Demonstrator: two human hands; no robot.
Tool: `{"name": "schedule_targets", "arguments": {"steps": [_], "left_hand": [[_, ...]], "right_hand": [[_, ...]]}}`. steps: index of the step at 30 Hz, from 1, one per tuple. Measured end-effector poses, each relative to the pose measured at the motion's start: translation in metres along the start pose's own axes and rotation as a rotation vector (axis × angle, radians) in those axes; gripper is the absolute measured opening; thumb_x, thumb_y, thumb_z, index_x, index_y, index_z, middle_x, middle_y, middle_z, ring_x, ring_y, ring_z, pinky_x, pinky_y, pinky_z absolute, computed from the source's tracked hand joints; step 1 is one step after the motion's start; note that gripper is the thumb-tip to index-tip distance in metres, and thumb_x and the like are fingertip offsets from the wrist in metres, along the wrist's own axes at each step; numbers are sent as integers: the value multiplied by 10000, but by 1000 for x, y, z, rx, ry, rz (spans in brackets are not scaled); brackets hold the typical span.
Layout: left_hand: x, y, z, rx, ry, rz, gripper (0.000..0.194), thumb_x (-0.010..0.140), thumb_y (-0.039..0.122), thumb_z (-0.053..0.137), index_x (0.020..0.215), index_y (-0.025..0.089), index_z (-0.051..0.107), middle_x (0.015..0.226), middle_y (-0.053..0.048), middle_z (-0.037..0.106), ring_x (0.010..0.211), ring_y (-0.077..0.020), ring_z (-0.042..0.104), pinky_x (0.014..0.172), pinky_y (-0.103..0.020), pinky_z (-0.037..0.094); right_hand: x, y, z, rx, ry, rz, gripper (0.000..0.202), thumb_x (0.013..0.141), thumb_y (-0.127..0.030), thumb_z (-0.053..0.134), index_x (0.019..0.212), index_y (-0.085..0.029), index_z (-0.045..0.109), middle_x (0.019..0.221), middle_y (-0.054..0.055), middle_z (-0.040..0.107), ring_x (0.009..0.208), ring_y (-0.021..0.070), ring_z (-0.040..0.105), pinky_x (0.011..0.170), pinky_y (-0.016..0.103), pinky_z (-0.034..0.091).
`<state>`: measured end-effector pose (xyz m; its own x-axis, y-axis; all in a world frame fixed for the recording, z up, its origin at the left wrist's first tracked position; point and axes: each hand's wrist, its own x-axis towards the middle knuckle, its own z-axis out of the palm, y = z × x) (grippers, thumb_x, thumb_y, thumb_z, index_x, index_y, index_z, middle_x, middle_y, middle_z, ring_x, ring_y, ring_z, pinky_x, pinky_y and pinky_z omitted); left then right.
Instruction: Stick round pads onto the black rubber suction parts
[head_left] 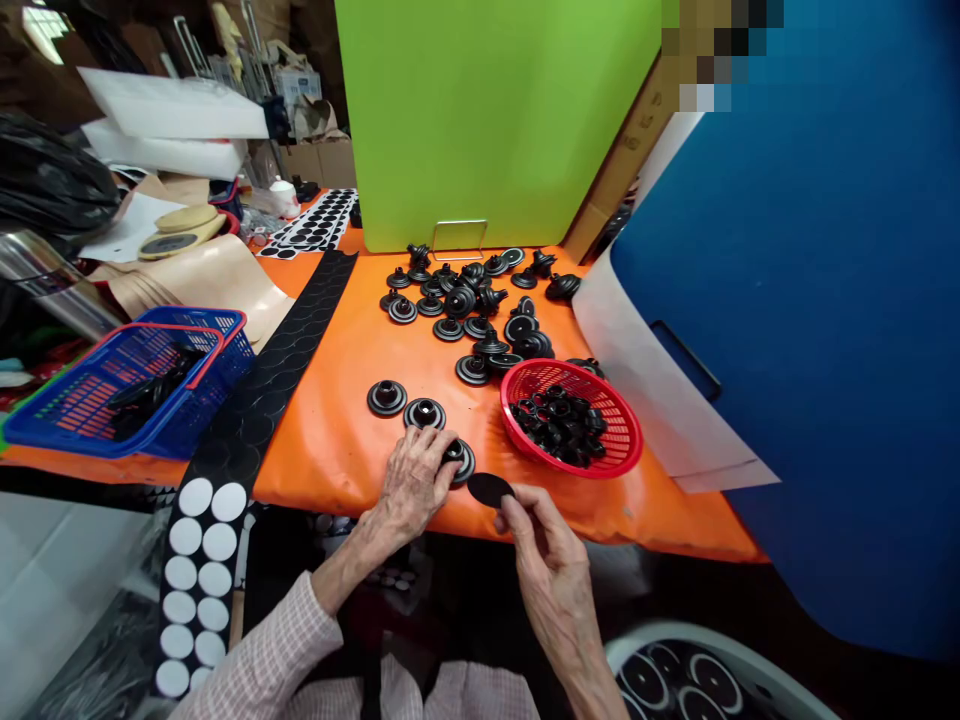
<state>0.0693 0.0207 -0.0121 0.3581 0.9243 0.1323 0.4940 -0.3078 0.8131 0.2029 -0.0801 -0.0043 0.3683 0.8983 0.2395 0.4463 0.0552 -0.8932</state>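
My left hand (414, 482) is bent over a black round stepped part (464, 464) near the table's front edge, thumb and forefinger at its raised neck. Two similar parts, a middle one (425, 413) and a left one (387, 398), sit neck up in a slanting row with it. The middle one lies just beyond my left fingertips. Between thumb and fingers, my right hand (551, 560) pinches a thin black disc (490, 490) by its edge. That disc is held just right of the part at my left hand.
Loose black parts (459, 300) are heaped farther back. A red basket (634, 440) of small black pieces stands right; a blue basket (161, 440) stands left. A strip of discs (259, 400) hangs over the front edge. Green (495, 120) and blue (810, 330) boards bound the table.
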Motion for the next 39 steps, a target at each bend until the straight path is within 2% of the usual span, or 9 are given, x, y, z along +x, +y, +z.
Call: {"name": "schedule_targets", "arguments": {"steps": [4, 6, 9, 11, 14, 16, 19, 23, 39], "left_hand": [[-3, -5, -17, -741, -17, -366, 283, 826, 329, 594, 1092, 247, 542, 939, -29, 625, 832, -171, 587, 775, -339, 499], [-9, -4, -30, -1089, -51, -525, 316, 799, 376, 644, 1073, 262, 537, 899, -2, 622, 742, -142, 584, 668, -295, 512], [-19, -5, -44, -1340, -27, -640, 296, 775, 423, 678, 955, 202, 597, 875, -21, 629, 743, -146, 593, 631, -288, 529], [-26, -6, -48, -1373, -21, -626, 255, 784, 375, 681, 923, 167, 631, 891, -42, 641, 781, -150, 601, 661, -288, 539], [-36, -7, -50, -1281, -43, -544, 185, 782, 254, 690, 922, 139, 658, 927, -52, 650, 819, -141, 605, 735, -284, 545], [-43, -8, -52, -1215, -64, -508, 218, 792, 237, 679, 988, 145, 655, 974, -57, 654, 845, -148, 617, 764, -294, 547], [-50, -8, -57, -1176, -94, -464, 357, 792, 201, 671, 1144, 194, 617, 1118, -69, 643, 918, -178, 639, 785, -306, 549], [-56, -7, -62, -1155, -121, -452, 408, 774, 184, 671, 1179, 215, 627, 1233, -81, 614, 1002, -221, 644, 835, -334, 545], [-61, -6, -63, -1140, -105, -486, 462, 721, 127, 643, 1178, 195, 656, 1165, -80, 667, 999, -221, 653, 858, -338, 539]], "right_hand": [[5, -3, 0, -88, -52, -113, 156, 926, -282, 474, 934, -218, 616, 779, 9, 578, 695, 141, 557, 654, 266, 457], [7, -8, 4, -86, -81, -130, 186, 919, -277, 481, 1062, -219, 584, 764, -2, 566, 682, 139, 554, 659, 267, 458], [9, -18, 12, 0, -102, -26, 250, 886, -312, 549, 1118, -223, 523, 729, -30, 546, 630, 121, 537, 619, 243, 447], [11, -25, 17, 105, -130, 82, 162, 867, -364, 581, 940, -222, 555, 720, -30, 543, 622, 110, 520, 583, 224, 427], [14, -33, 23, 274, -214, 235, 248, 846, -435, 591, 747, -211, 554, 660, -34, 503, 599, 104, 472, 551, 214, 399], [15, -34, 29, 342, -229, 276, 253, 820, -444, 619, 738, -209, 572, 674, -30, 501, 631, 110, 479, 585, 219, 411], [15, -32, 39, 365, -168, 252, 225, 789, -424, 652, 748, -206, 614, 859, 12, 551, 813, 144, 541, 710, 248, 445], [10, -31, 54, 366, -98, 269, 235, 788, -424, 639, 721, -199, 635, 1031, 60, 560, 1000, 194, 541, 819, 304, 463], [0, -32, 72, 400, -88, 309, 237, 804, -422, 623, 753, -190, 627, 990, 47, 551, 933, 178, 565, 790, 306, 482]]}}
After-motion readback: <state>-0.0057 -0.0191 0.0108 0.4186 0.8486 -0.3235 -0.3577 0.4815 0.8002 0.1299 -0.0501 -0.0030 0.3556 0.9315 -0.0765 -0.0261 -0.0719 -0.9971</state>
